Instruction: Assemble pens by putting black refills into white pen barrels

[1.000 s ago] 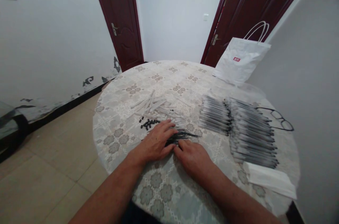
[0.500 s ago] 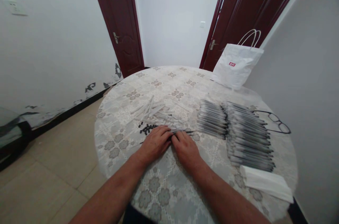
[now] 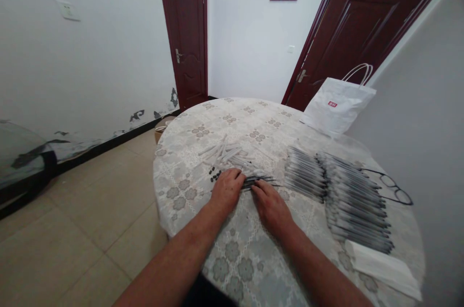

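Note:
My left hand lies over the left part of a bundle of thin black pen refills, its fingers curled down on them. My right hand has its fingertips closed at the bundle's near side, slightly right of the left hand. The refills lie roughly sideways and show between and beyond both hands; their left ends are hidden. Just past the left hand are small black plugs, partly covered by it. Behind the refills, white pen barrels lie in a loose heap.
To the right, grey-and-white pens lie in two rows, a shorter row and a longer row. Black-framed glasses, a folded white paper and a white bag stand or lie on the round table, covered with a patterned cloth.
My hands drew together over the refills half a second ago and are now a little apart, with more of the refills showing between them. The camera view has tilted up and turned left.

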### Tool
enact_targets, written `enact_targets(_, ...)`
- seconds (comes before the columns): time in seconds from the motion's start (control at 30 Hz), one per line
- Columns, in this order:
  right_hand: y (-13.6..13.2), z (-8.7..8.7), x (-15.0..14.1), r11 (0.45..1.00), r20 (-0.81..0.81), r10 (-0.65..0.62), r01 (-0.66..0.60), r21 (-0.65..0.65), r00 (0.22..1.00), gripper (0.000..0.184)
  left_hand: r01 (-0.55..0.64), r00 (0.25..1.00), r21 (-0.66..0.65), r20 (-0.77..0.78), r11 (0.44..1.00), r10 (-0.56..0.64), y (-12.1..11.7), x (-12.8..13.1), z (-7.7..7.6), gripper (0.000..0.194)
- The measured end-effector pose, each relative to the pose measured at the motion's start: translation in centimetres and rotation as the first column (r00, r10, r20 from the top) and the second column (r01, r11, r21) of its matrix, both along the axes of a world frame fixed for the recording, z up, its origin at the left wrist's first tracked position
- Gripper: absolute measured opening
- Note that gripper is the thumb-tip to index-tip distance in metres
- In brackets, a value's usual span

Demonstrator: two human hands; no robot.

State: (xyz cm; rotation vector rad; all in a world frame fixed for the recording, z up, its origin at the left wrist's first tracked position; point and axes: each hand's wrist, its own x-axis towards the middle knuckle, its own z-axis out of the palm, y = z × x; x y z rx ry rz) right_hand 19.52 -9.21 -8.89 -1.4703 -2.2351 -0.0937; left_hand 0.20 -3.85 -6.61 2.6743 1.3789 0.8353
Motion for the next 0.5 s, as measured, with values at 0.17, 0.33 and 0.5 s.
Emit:
enact_targets(0.17,-0.2,0.1,0.3,1.000,-0.021,-0.002,0.002,0.000,1.000,0.042,-0.064,0.992,-0.008,0.104,0.998,0.065,-0.1,-0.8,0.5,0.019)
enact_targets(0.33,-0.2,0.0,0.4,1.000,-0.059,-0.011,0.013,0.022,0.998,0.040,-0.242,0.940,0.009,0.251,0.970,0.232,0.7,-2.5,1.5,0.023)
enact_targets(0.5,-0.5,-0.1,0.4,0.999,-0.085,-0.006,0.011,0.054,0.996,0.036,-0.361,0.899,0.026,0.275,0.932,0.340,1.5,-3.8,2.1,0.023)
